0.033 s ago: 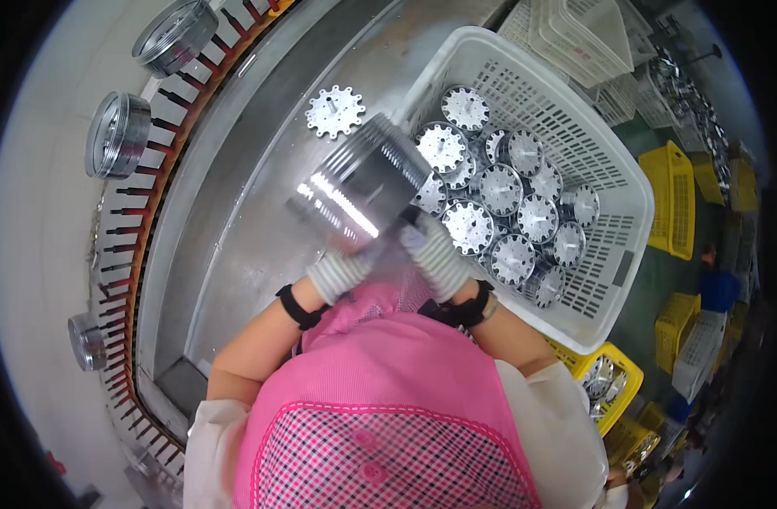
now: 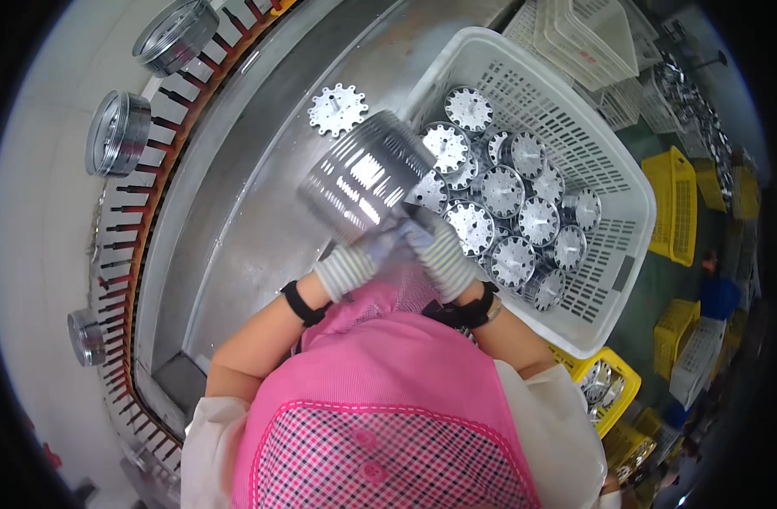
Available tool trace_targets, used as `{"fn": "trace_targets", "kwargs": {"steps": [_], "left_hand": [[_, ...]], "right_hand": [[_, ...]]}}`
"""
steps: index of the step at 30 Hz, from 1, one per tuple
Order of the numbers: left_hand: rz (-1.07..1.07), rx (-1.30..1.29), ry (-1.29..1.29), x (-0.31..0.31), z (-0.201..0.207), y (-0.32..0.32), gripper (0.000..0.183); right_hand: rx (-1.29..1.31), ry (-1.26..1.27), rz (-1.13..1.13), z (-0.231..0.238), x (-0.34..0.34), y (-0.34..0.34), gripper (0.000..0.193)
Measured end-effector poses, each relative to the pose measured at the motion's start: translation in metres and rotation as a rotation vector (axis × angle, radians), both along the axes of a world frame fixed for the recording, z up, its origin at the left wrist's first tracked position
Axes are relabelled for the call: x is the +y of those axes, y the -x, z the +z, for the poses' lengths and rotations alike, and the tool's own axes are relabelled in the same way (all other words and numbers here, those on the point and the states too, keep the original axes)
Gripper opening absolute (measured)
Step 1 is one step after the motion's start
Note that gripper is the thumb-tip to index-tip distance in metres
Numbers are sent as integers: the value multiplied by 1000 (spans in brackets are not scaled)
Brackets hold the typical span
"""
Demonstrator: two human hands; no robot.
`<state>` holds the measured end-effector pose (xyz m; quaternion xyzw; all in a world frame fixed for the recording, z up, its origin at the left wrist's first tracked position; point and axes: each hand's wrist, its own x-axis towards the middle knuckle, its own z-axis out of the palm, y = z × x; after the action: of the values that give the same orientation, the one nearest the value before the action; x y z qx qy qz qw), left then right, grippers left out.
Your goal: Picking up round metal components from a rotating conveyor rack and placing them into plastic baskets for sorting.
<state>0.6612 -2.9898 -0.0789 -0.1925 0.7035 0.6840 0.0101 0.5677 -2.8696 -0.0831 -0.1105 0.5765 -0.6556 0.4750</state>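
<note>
A shiny ribbed metal cylinder (image 2: 363,178) is tilted in front of me, its lower end blurred. My left hand (image 2: 348,268), in a striped white glove, grips it at the near end, with fingers partly smeared. Against the same end closes my right hand (image 2: 441,259), gloved alike, its fingertips partly hidden behind the cylinder and a bluish blur. Just beyond the cylinder, a toothed metal disc (image 2: 337,110) lies flat on the metal work surface (image 2: 261,229).
A large white slotted basket (image 2: 609,288) at the right holds several disc-topped metal cylinders (image 2: 502,191). Along the left curves a conveyor with upright pegs (image 2: 130,229), and metal rings (image 2: 119,136) sit beyond it. Yellow crates (image 2: 672,204) stand on the floor at far right.
The cylinder has turned slightly in my hands, and the bright reflections on it have shifted. Both hands have moved only a little.
</note>
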Motion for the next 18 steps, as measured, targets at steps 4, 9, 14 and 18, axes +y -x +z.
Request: {"fn": "trace_targets", "kwargs": {"steps": [4, 9, 14, 18], "left_hand": [[-549, -193, 215, -6, 21, 7, 52], [-217, -304, 195, -34, 14, -58, 47], [403, -462, 220, -50, -20, -143, 45], [604, -438, 98, -39, -19, -173, 43]], "right_hand": [[21, -245, -148, -15, 10, 66, 37], [649, -526, -222, -103, 15, 194, 36], [1355, -940, 206, -180, -30, 255, 37], [1679, -869, 612, -301, -27, 295, 30]]}}
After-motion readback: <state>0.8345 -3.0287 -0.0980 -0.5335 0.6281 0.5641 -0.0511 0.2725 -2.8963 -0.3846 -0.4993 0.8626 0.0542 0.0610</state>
